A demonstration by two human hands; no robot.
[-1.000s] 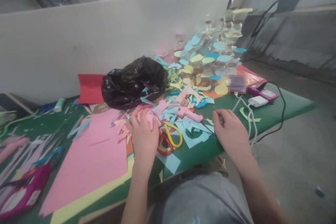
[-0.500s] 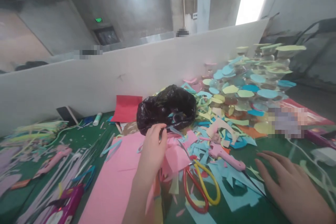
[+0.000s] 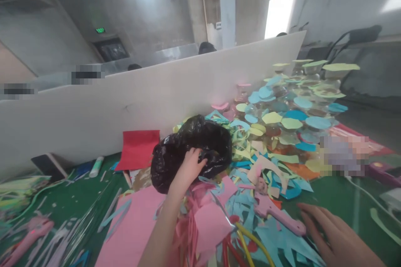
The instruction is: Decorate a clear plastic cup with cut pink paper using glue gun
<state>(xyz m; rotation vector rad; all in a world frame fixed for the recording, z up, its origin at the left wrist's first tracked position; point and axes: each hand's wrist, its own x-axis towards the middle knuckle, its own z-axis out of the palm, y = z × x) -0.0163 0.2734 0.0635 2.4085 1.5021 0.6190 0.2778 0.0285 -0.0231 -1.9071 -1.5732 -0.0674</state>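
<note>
My left hand point(image 3: 191, 166) reaches over the mouth of a crumpled black plastic bag point(image 3: 166, 162), its thumb apart from the loosely bent fingers. Nothing shows in its grip, though the dark folds hide part of the fingertips. My right hand point(image 3: 333, 231) is over the green table at the lower right, fingers stretched out and holding nothing. Just left of it lies a pink glue gun point(image 3: 278, 215) on blue paper scraps. Scissors with red and yellow handles point(image 3: 247, 242) lie between my arms, beside a pink paper sheet point(image 3: 131, 225).
Many small clear cups with coloured paper tops point(image 3: 303, 102) stand at the back right. A white partition point(image 3: 150, 91) runs behind the table. Red paper point(image 3: 139, 148), a phone-like dark panel point(image 3: 48, 166) and another pink glue gun point(image 3: 37, 229) are on the left.
My left hand has moved from the bag's front edge further in over its opening. My right hand has shifted slightly down and left in view. The camera view has turned to the right.
</note>
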